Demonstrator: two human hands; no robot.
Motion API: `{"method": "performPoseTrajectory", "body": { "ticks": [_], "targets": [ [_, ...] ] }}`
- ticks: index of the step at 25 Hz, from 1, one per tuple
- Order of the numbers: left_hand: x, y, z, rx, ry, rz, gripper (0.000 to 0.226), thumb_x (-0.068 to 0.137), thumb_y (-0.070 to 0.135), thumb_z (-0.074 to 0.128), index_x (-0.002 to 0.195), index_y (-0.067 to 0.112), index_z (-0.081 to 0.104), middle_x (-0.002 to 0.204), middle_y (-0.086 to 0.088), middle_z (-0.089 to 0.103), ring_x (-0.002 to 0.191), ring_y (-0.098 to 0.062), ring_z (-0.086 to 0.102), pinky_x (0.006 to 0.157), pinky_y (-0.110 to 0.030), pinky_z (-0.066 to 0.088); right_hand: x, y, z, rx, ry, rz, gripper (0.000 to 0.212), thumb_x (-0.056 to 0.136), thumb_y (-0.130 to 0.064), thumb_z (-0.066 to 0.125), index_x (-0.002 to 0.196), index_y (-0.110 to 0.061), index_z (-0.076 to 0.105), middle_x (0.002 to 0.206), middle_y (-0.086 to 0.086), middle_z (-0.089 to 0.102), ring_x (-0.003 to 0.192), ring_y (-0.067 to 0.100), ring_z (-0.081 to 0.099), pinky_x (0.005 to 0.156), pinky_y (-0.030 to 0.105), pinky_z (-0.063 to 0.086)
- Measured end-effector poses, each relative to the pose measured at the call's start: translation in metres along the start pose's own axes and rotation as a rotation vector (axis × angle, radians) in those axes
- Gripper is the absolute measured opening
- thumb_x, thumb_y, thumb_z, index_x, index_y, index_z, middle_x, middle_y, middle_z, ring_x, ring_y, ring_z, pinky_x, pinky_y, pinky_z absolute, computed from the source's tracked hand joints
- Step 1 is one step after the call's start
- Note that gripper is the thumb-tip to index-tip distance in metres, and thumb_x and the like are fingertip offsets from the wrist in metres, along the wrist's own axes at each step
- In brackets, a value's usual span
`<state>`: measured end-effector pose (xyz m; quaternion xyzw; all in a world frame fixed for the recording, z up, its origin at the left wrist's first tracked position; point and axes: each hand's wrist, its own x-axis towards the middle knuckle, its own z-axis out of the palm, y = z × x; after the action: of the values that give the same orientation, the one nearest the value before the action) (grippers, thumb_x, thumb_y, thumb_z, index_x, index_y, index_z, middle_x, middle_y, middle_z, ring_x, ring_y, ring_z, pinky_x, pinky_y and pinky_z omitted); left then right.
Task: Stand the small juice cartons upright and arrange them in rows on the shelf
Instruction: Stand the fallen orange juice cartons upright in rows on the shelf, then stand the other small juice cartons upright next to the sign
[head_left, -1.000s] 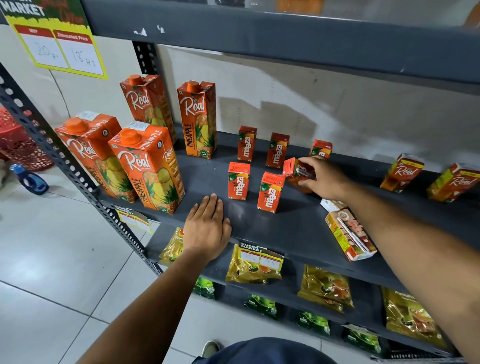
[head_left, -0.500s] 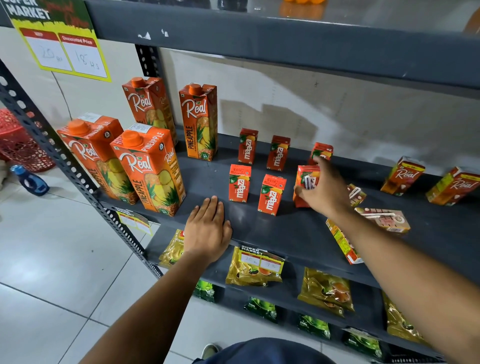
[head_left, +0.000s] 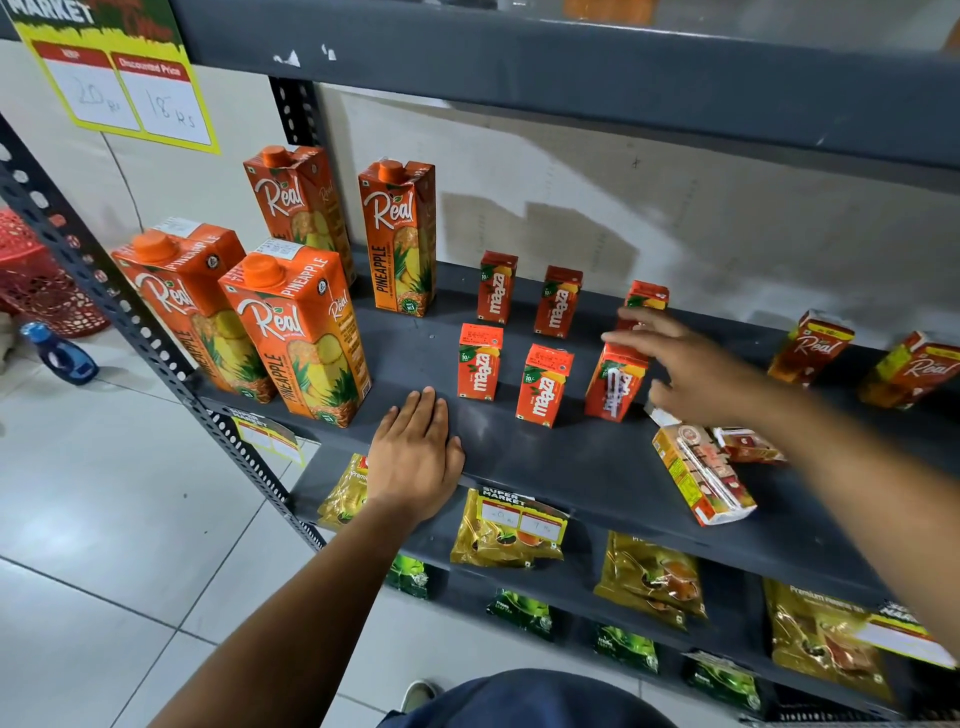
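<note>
Grey metal shelf (head_left: 597, 467) at mid-frame, seen from above. Six small orange-red mango-juice cartons stood upright in two rows of three: a rear row at centre, whose third carton (head_left: 647, 296) was partly hidden by fingers, and a front row just below it, ending at right in a carton (head_left: 615, 382) turned so that its straw side faced out. The right hand (head_left: 696, 371), entering from the right edge, hovered over this last carton with fingers spread and slack, grasping nothing; whether a fingertip touched the carton top could not be told through motion blur. The left hand (head_left: 415, 457) lay flat and unclenched, palm down, on the front lip of the shelf at lower centre. Right of centre, one pale carton (head_left: 701, 475) and a smaller red one (head_left: 750, 446) lay on their sides, apparently unsorted; two leaning small cartons (head_left: 810, 348) stood at the far right. Four tall pineapple-juice cartons (head_left: 296, 332) occupied the left. Probable hazards: the open hand, drawing away or reaching for the fallen cartons, could clip the light front-row carton and topple it into its close neighbour; the lying carton near the shelf edge could be nudged off.
</note>
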<state>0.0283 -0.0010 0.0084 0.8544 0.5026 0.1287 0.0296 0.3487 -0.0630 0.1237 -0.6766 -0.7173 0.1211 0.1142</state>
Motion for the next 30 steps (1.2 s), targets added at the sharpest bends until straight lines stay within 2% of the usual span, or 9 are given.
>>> {"method": "performPoseTrajectory", "body": {
  "ticks": [4,7,11,14,18,21,24,27,30],
  "targets": [
    [0.000,0.000,-0.001,0.008,-0.002,0.005,0.061,0.090,0.037,0.028,0.130,-0.001,0.054,0.141,-0.021,0.049,0.132,-0.035,0.044,0.109,-0.049,0.033,0.025,-0.001,-0.028,-0.366,-0.209,-0.193,0.064,0.084,0.009,0.059,0.138,-0.023,0.050,0.155,-0.001,0.034,0.140,0.017,0.031,0.103,0.018,0.022],
    [-0.001,0.000,-0.002,-0.009,0.000,0.002,0.060,0.090,0.036,0.030,0.129,-0.002,0.054,0.140,-0.022,0.050,0.131,-0.036,0.045,0.108,-0.049,0.034,0.038,-0.013,-0.037,-0.437,-0.268,-0.265,0.053,0.084,-0.001,0.067,0.133,-0.020,0.056,0.146,0.002,0.048,0.133,0.020,0.042,0.107,0.028,0.031],
    [-0.001,0.000,-0.001,-0.007,0.000,0.006,0.061,0.090,0.037,0.028,0.130,-0.001,0.053,0.141,-0.021,0.049,0.132,-0.035,0.044,0.109,-0.049,0.033,0.039,-0.014,-0.042,-0.449,-0.277,-0.171,0.047,0.087,-0.032,0.067,0.131,-0.028,0.051,0.132,-0.001,0.059,0.116,0.019,0.055,0.093,0.037,0.046],
    [-0.001,-0.002,0.001,0.002,-0.005,0.003,0.063,0.090,0.038,0.025,0.132,-0.001,0.052,0.143,-0.020,0.047,0.134,-0.034,0.041,0.110,-0.047,0.030,0.036,-0.011,-0.032,-0.492,-0.216,-0.048,0.045,0.090,-0.059,0.045,0.122,-0.028,0.052,0.116,0.003,0.064,0.097,0.021,0.060,0.080,0.040,0.052],
    [0.000,-0.002,0.002,0.012,-0.004,0.008,0.066,0.090,0.041,0.021,0.135,0.001,0.048,0.147,-0.018,0.043,0.137,-0.033,0.037,0.113,-0.046,0.027,0.031,-0.015,-0.012,-0.361,-0.086,0.090,0.049,0.090,-0.064,0.037,0.094,-0.018,0.057,0.079,0.001,0.061,0.067,0.014,0.057,0.066,0.036,0.052],
    [0.000,-0.005,0.006,0.009,-0.002,0.008,0.067,0.090,0.041,0.020,0.136,0.000,0.047,0.147,-0.019,0.042,0.137,-0.033,0.036,0.113,-0.046,0.026,0.034,-0.018,-0.007,-0.335,-0.099,0.142,0.049,0.091,-0.062,0.037,0.094,-0.017,0.056,0.082,0.002,0.062,0.068,0.014,0.057,0.062,0.032,0.048],
    [0.000,-0.005,0.005,0.009,-0.024,0.024,0.069,0.091,0.042,0.017,0.138,0.000,0.044,0.149,-0.019,0.039,0.140,-0.033,0.032,0.114,-0.045,0.022,0.031,-0.020,-0.011,-0.299,-0.145,0.211,0.063,0.089,-0.068,0.033,0.116,-0.016,0.055,0.099,0.005,0.065,0.085,0.018,0.062,0.074,0.037,0.052],
    [0.000,-0.005,-0.001,-0.045,-0.028,0.010,0.067,0.092,0.043,0.019,0.142,0.003,0.038,0.154,-0.016,0.031,0.144,-0.029,0.022,0.117,-0.042,0.014,0.023,-0.018,-0.027,-0.290,0.030,0.235,0.067,0.090,-0.069,0.030,0.133,-0.020,0.043,0.120,0.012,0.061,0.103,0.029,0.059,0.081,0.042,0.051],
    [-0.014,0.020,-0.012,-0.159,0.064,0.093,0.065,0.094,0.042,0.022,0.139,0.001,0.042,0.150,-0.017,0.037,0.143,-0.033,0.026,0.116,-0.047,0.017,0.005,0.007,-0.045,-0.167,0.211,0.322,0.043,0.095,-0.045,0.044,0.131,-0.022,0.045,0.123,0.012,0.060,0.099,0.028,0.057,0.079,0.040,0.049]
  ]
}}
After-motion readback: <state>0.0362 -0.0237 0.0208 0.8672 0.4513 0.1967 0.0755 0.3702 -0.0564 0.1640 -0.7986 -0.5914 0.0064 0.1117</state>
